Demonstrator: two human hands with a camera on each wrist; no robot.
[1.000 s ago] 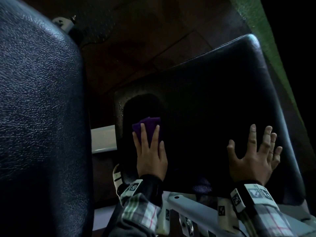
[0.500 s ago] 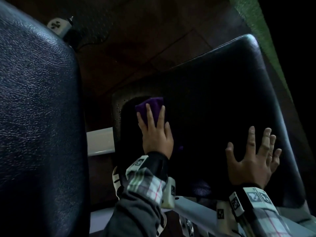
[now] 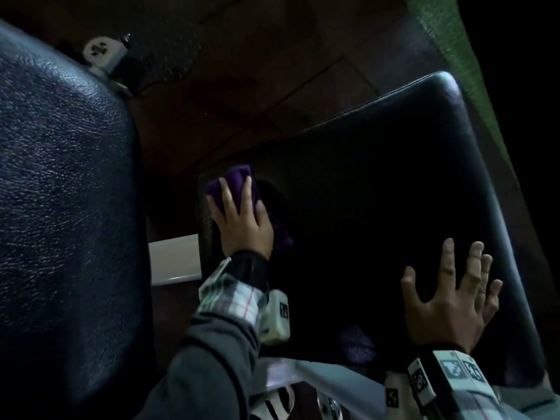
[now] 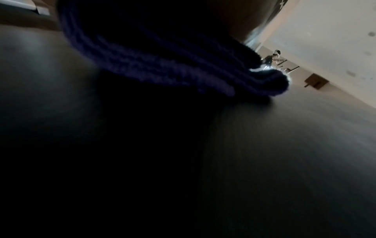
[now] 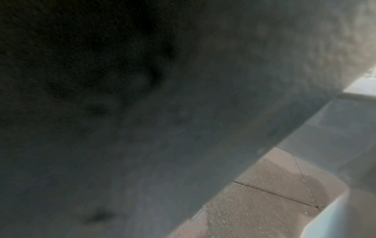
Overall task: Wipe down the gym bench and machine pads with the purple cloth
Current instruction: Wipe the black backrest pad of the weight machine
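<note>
A black padded seat pad [image 3: 378, 183] fills the middle and right of the head view. My left hand [image 3: 239, 216] lies flat with straight fingers on the folded purple cloth [image 3: 239, 178], pressing it onto the pad's far left corner. The left wrist view shows the cloth [image 4: 162, 64] bunched in folds on the dark pad [image 4: 284, 153]. My right hand [image 3: 451, 298] rests open on the pad's near right part, fingers spread, holding nothing. In the right wrist view only the blurred pad surface [image 5: 142, 112] shows; the fingers are hidden.
A tall black back pad [image 3: 60, 207] stands close on the left. A white frame bar [image 3: 174, 257] runs between the two pads, with more white frame [image 3: 333, 380] below the seat. Dark rubber floor tiles [image 3: 257, 71] lie beyond, and a green strip [image 3: 445, 31] at top right.
My left hand has slid the purple cloth away from me along the pad's left side, up to its far left corner. The right hand has stayed in place.
</note>
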